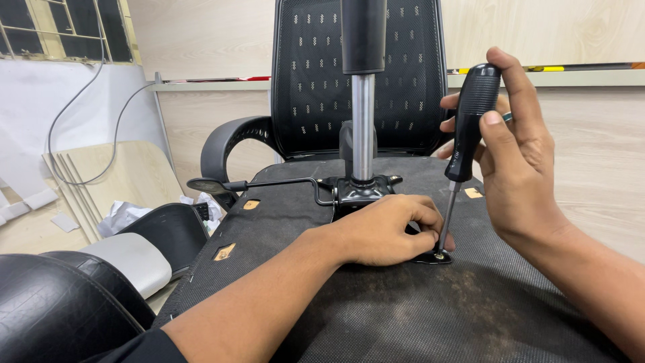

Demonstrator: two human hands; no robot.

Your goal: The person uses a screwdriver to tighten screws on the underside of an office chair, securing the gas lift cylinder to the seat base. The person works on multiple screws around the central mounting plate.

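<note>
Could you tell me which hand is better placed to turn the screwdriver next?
Probably the right hand: it already wraps the screwdriver handle, while the left hand rests beside the tip.

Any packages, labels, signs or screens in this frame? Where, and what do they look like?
No packages, signs or screens.
Small tan label: on the chair underside, right of the screwdriver, roughly rectangular.
Pale marking on the screwdriver's black handle: held by the right hand, too small to tell.
Tan spots: left edge of the underside; label or cutout, cannot tell.
</note>
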